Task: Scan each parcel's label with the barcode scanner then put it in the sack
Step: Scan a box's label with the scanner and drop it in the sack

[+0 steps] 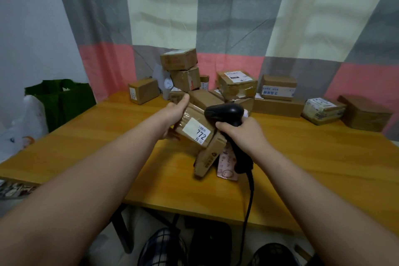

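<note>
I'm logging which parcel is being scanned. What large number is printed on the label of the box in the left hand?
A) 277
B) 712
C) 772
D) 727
C: the white label on the box held by the left hand reads 772, with the scanner in the right hand beside it.

Label [197, 131] on the parcel [193, 112] reads "772" (bold).

Fingers of left hand [174, 114] mostly hidden behind parcel [194, 117]. On its label [197, 133], fine print under "772" illegible. Grip of scanner [224, 113] covered by right hand [243, 134]. Labels on rear parcels [278, 87] blurred.
</note>
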`<state>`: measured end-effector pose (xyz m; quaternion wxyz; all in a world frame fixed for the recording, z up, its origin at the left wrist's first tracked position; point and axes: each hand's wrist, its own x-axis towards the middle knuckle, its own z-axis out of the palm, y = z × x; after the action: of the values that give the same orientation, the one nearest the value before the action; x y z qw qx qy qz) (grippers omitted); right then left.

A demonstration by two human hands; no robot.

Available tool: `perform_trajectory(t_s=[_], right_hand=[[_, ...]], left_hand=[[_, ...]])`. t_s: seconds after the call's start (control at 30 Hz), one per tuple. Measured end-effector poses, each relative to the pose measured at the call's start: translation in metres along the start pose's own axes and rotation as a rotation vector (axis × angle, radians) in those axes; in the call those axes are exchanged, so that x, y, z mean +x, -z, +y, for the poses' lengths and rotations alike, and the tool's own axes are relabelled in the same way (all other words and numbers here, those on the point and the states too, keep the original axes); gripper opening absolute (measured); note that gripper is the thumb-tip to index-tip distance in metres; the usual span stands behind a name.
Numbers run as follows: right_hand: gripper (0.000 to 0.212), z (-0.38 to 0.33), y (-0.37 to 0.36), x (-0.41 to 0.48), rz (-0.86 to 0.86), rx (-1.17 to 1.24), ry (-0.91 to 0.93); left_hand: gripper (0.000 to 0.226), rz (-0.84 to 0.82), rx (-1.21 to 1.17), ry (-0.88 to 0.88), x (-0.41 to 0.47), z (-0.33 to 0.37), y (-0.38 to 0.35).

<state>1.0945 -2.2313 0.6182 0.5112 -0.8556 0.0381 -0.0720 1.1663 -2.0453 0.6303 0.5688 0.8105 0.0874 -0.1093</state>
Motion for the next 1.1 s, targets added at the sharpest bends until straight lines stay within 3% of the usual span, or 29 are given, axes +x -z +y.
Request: perform_trajectory(t_s=[0.17,0.3,0.43,0.6,0.67,0.8,1.03,1.1], right_hand=[[0.016,0.005,0.005,0.0,-0.011,-0.173,0.018],[0.017,0.009,0.005,0.001,-0.007,-0.205,0.033],[0.016,0.013,0.005,0.006,0.047,-0.26,0.03],[0.03,0.01,0.002,-0.004,0.192,-0.449,0.154],[0.023,0.002,0.0,-0.019,0.219,-0.361,0.233],[0.013,-0.002,-0.017,-0.063,0.065,-0.023,0.251],[0.019,0.031,-0.068,-0.103,0.104,0.115,0.282],[0.011,0.035,-0.072,-0.104,0.119,0.164,0.288]], left_hand=[[0.045,-0.097,-0.033,0.024,0.0,-0.013,0.0],[0.056,-0.146,-0.084,0.031,-0.005,-0.042,0.014],[0.048,-0.004,-0.12,0.008,-0.024,-0.09,0.016],[0.082,0.108,-0.16,-0.187,-0.043,-0.132,0.02],[0.082,0.122,-0.157,-0.265,-0.055,-0.139,0.02],[0.082,0.172,-0.193,-0.378,-0.073,-0.148,0.02],[0.089,0.226,-0.152,-0.453,-0.069,-0.161,0.022],[0.089,0.23,-0.11,-0.488,-0.069,-0.16,0.022]])
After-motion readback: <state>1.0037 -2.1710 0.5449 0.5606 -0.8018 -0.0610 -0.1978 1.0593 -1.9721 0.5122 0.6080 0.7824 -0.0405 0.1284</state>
